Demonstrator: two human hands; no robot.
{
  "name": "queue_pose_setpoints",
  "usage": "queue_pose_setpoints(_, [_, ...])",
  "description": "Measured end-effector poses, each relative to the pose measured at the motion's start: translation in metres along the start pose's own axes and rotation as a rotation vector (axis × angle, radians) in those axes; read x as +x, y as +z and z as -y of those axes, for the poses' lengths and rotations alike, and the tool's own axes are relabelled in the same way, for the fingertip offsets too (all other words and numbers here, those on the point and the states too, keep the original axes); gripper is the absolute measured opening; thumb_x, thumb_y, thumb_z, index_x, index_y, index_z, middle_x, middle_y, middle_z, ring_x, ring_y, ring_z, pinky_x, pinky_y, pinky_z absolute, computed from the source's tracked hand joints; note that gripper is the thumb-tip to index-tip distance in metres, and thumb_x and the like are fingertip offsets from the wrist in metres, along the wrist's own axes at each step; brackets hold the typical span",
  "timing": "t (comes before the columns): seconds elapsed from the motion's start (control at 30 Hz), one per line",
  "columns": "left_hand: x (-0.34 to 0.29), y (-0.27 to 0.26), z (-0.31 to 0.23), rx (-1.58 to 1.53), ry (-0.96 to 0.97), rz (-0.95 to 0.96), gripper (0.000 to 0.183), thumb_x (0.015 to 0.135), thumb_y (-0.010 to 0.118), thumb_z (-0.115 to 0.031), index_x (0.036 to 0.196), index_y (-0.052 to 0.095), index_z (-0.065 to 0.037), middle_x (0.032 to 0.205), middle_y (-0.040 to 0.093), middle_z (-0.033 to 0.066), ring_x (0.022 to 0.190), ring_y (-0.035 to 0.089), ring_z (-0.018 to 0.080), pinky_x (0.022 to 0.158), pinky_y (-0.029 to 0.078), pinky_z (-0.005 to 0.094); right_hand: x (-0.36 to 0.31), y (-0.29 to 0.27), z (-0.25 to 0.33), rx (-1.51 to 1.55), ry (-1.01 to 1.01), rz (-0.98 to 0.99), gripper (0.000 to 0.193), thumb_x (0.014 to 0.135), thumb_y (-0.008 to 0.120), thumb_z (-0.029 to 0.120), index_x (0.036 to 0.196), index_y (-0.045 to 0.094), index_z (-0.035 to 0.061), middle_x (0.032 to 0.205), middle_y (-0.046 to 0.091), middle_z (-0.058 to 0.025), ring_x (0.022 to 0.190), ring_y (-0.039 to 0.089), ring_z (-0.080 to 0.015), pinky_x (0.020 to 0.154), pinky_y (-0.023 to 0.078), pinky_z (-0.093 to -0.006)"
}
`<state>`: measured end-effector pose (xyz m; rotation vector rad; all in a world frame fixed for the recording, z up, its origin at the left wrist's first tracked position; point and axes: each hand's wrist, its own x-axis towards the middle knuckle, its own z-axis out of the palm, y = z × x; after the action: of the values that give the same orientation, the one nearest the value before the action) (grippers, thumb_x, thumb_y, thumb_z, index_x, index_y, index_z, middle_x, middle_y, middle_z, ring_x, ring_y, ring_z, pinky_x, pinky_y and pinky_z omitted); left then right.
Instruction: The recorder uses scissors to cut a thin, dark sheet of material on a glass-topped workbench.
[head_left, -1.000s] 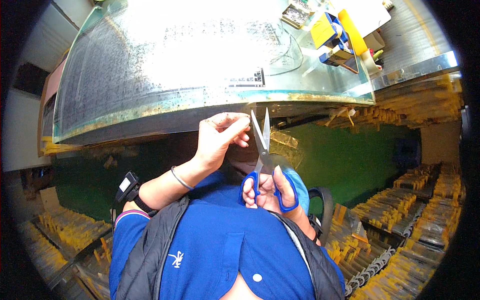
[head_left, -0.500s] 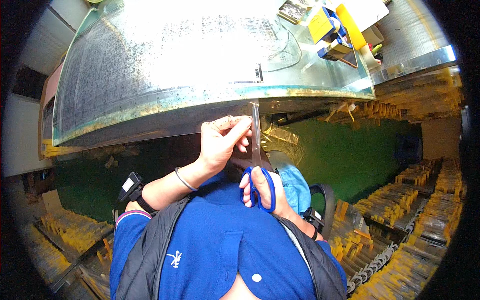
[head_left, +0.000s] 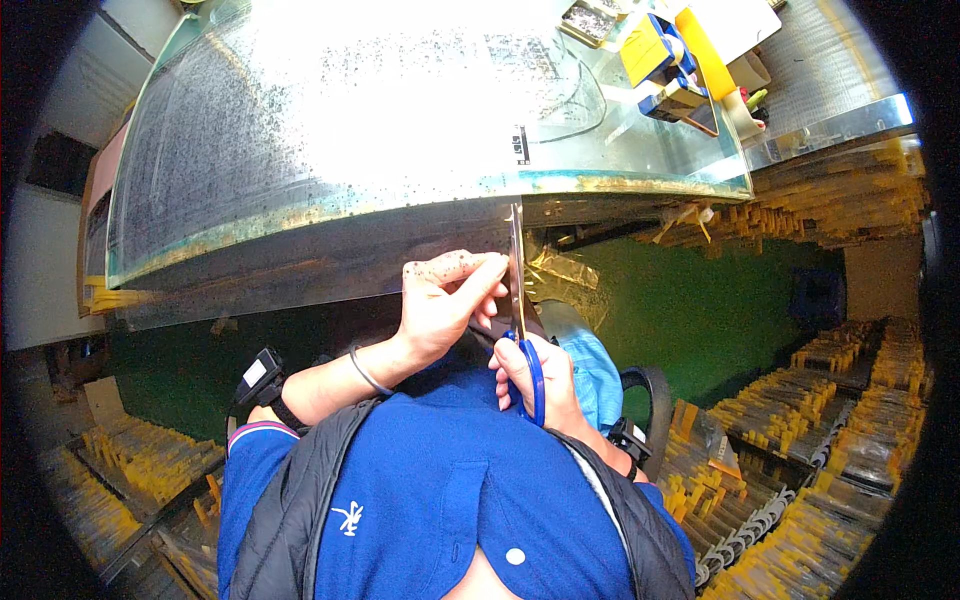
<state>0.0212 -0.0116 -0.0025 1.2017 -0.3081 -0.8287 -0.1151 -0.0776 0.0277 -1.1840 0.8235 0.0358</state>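
A large see-through film sheet (head_left: 330,250), speckled with black marks, lies over a brightly lit glass-topped table (head_left: 660,184) and hangs past its front edge. My left hand (head_left: 437,305) pinches the overhanging sheet between thumb and fingers, near its right side. In my right hand (head_left: 555,380) is a pair of scissors (head_left: 537,385) with blue handles. Their long metal blades point away from me toward the table edge, along the sheet's right side and just right of my left fingertips. The handles are drawn together. Dark specks dot my left index finger.
A yellow and blue tape dispenser (head_left: 665,70) stands at the table's back right, beside a small tray (head_left: 590,22). Racks of yellow-tabbed hanging sheets (head_left: 780,410) fill the lower right, with more at lower left. Below is a green floor (head_left: 680,310).
The film sheet has come toward me, hanging farther over the table edge. My left hand has moved slightly nearer with it. The scissors' handles, spread before, have closed together.
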Motion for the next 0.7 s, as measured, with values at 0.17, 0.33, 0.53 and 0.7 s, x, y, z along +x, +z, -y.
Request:
queue_pose_setpoints(0.17, [-0.005,-0.001,-0.001,0.011,0.000,-0.002,0.012,0.083,0.060,-0.012,0.087,0.065,-0.001,0.068,0.061,0.0049,0.050,0.054,0.0068,0.041,0.044,0.0189,-0.001,-0.002,0.006,-0.106,0.056,-0.033,0.033,0.082,0.061,0.035,0.072,0.058,0.0037,0.057,0.052,0.0003,0.046,0.048,-0.0045,0.041,0.039,-0.0194])
queue_pose_setpoints(0.33, [-0.014,-0.004,0.002,0.108,0.048,0.035,0.010,0.083,0.059,-0.008,0.084,0.064,0.001,0.066,0.060,0.0051,0.049,0.053,0.0073,0.040,0.043,0.0193,0.002,-0.001,0.005,-0.046,0.014,-0.032,0.032,0.082,0.061,0.034,0.072,0.058,0.0041,0.055,0.052,0.0012,0.045,0.047,-0.0040,0.040,0.039,-0.0193])
queue_pose_setpoints(0.53, [-0.023,-0.006,0.007,0.125,0.040,0.043,0.009,0.082,0.059,-0.006,0.082,0.065,0.001,0.065,0.059,0.0047,0.050,0.054,0.0073,0.039,0.043,0.0195,0.000,-0.004,0.009,-0.153,0.066,-0.025,0.027,0.084,0.060,0.029,0.074,0.055,0.0037,0.057,0.050,-0.0009,0.044,0.047,-0.0066,0.037,0.038,-0.0202])
queue_pose_setpoints(0.7, [-0.030,-0.008,0.010,0.229,0.090,0.095,0.011,0.082,0.061,-0.010,0.085,0.066,-0.001,0.065,0.058,0.0023,0.051,0.053,0.0056,0.041,0.043,0.0184,0.001,-0.005,0.004,-0.052,0.052,-0.027,0.031,0.082,0.061,0.033,0.073,0.057,0.0039,0.056,0.051,0.0004,0.044,0.047,-0.0051,0.039,0.038,-0.0192])
